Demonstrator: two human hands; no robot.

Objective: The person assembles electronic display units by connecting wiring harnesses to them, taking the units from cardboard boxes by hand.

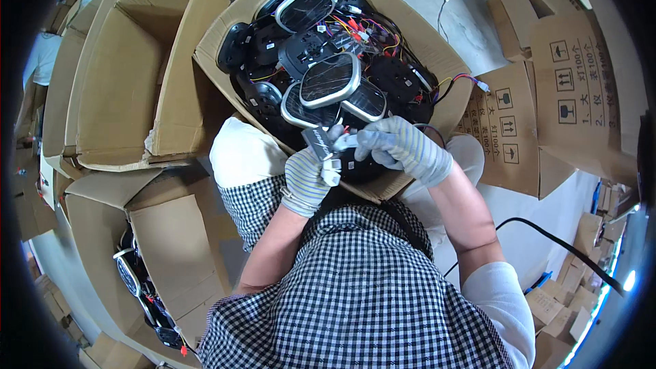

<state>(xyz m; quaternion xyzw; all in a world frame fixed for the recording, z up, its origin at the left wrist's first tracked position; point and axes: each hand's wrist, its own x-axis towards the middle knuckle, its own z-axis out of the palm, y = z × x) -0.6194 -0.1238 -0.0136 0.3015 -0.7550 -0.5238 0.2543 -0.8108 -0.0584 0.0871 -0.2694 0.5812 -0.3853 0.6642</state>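
Observation:
My left hand [306, 181], in a striped grey work glove, is closed around a small flat dark grey module [316, 143] with white lettering. A white plug connector [331, 172] juts out beside its fingers. My right hand [406, 150], gloved alike, pinches a small whitish connector [346, 142] against the module's right side; its fingertips partly hide that piece. Just beyond both hands, a cardboard box [437, 34] between my knees holds several black vehicle instrument panels with silver rims, the nearest panel [331, 80] lying face up. Coloured wires [355, 27] tangle among them.
Open cardboard boxes [116, 82] stand at the left. Another box [96, 212] at lower left holds more panels [130, 273]. Printed cartons [509, 130] stand at the right. A wire with a white plug [482, 87] hangs over the middle box's right edge. A black cable [553, 242] curves at right.

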